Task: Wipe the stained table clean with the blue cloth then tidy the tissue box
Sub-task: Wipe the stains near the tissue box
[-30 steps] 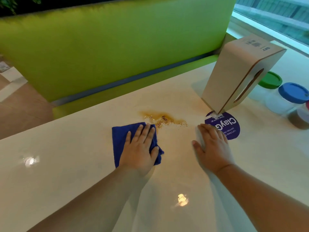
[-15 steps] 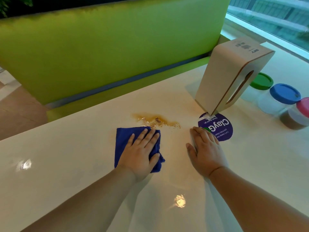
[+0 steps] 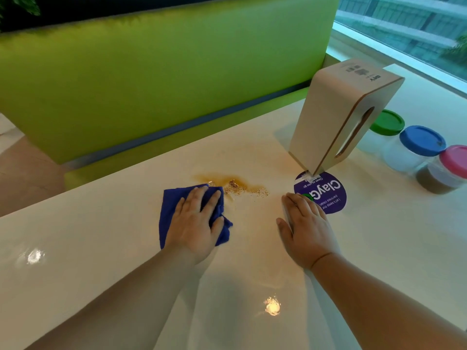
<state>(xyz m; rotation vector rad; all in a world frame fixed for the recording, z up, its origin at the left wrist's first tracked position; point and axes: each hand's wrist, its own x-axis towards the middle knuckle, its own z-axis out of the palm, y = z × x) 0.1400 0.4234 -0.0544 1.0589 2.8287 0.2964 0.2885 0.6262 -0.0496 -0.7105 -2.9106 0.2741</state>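
Observation:
My left hand [image 3: 194,223] presses flat on the blue cloth [image 3: 169,210] on the cream table [image 3: 101,248]. The cloth's far edge touches the near left end of a brown stain with crumbs [image 3: 235,184]. My right hand [image 3: 307,231] lies flat and empty on the table to the right of the stain, its fingertips at the edge of a purple round sticker [image 3: 331,195]. The beige tissue box [image 3: 338,114] stands upright on one end beyond the sticker, its slot facing right.
Three jars stand at the right: green lid [image 3: 386,121], blue lid [image 3: 422,140], pink lid [image 3: 454,160]. A green bench back [image 3: 164,72] runs behind the table. A window ledge [image 3: 417,64] lies at the far right.
My left hand has slid the cloth forward up to the stain's edge and bunched its far edge. My right hand stays flat in place.

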